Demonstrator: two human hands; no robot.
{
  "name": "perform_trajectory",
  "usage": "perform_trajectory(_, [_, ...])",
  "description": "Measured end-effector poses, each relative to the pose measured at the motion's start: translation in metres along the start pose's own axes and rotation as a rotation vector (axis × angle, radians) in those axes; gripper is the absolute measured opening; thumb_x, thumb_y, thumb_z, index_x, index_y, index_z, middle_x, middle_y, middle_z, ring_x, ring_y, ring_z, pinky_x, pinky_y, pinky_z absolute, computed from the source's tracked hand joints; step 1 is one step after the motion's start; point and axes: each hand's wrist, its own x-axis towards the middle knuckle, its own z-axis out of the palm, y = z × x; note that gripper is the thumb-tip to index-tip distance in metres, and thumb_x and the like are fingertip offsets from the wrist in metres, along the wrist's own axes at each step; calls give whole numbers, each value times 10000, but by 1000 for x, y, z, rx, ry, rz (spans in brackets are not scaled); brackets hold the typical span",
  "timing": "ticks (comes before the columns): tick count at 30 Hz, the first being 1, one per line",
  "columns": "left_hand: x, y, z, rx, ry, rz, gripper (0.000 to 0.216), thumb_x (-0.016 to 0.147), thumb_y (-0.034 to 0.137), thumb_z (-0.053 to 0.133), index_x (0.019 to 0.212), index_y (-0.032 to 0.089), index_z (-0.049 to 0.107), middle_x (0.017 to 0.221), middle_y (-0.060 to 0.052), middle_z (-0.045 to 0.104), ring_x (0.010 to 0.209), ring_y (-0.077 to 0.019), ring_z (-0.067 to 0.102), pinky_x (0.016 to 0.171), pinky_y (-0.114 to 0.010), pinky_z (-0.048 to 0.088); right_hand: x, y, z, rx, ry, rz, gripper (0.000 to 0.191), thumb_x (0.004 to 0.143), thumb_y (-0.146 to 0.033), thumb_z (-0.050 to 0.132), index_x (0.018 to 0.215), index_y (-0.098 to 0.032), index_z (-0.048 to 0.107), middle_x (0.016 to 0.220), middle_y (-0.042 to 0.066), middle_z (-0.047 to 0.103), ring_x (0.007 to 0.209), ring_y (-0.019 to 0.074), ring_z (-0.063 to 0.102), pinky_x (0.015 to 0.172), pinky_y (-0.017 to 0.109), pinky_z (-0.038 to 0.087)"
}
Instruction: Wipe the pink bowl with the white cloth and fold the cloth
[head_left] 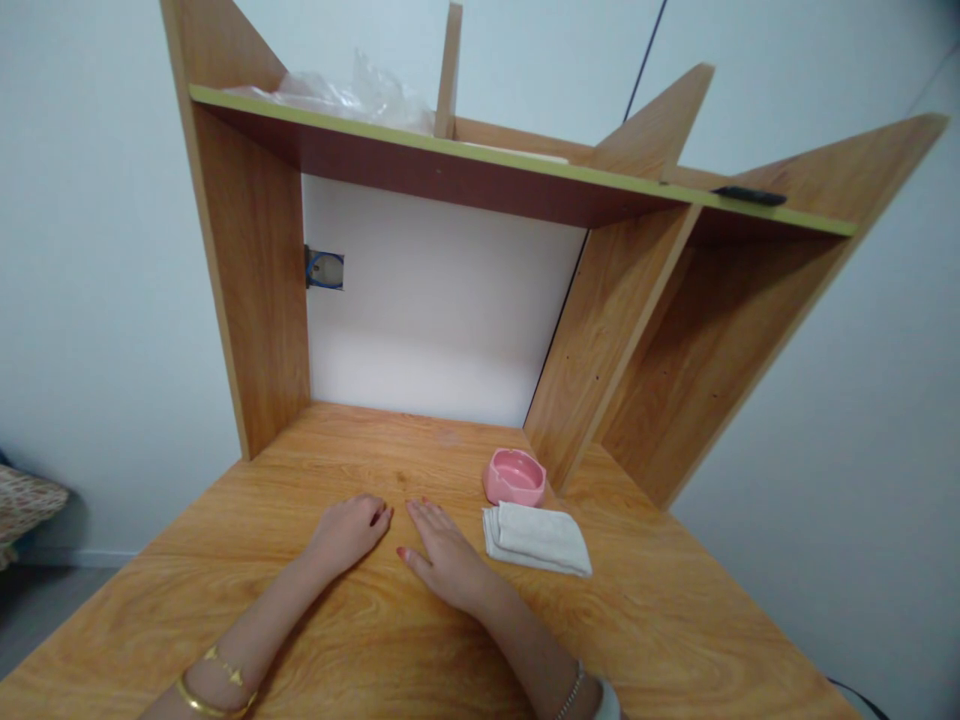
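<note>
My left hand rests on the wooden desk with its fingers curled in, and nothing shows in it. Just to its right, my right hand lies palm down on the desk, fingers stretched out and thumb apart, holding nothing. The two hands are close but do not touch. A folded white cloth lies to the right of my right hand, apart from it. Behind the cloth stands a pink angular bowl, resembling an ashtray.
A wooden shelf unit rises from the back of the desk. On its upper board lie clear plastic wrapping and a dark object. An opening with blue wires is in the back panel. Patterned fabric shows at far left.
</note>
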Motion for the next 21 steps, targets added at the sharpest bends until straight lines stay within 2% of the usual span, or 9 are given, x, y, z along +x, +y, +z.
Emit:
perform_trajectory(13, [-2, 1, -4, -10, -9, 29, 372, 871, 349, 298, 787, 160, 607, 833, -113, 658, 792, -239, 614, 642, -297, 398, 0, -1, -2, -9, -11, -7, 597, 850, -359, 373, 1344, -41, 270, 1395, 153, 278, 1305, 223, 187, 1070, 390, 166])
perform_trajectory(21, [-3, 0, -5, -23, -6, 65, 398, 880, 400, 280, 786, 170, 591, 812, -95, 657, 761, -218, 614, 622, -277, 386, 0, 2, 0, -1, 2, -11, 592, 848, -372, 382, 1352, -82, 268, 1398, 128, 284, 1304, 215, 192, 1067, 394, 167])
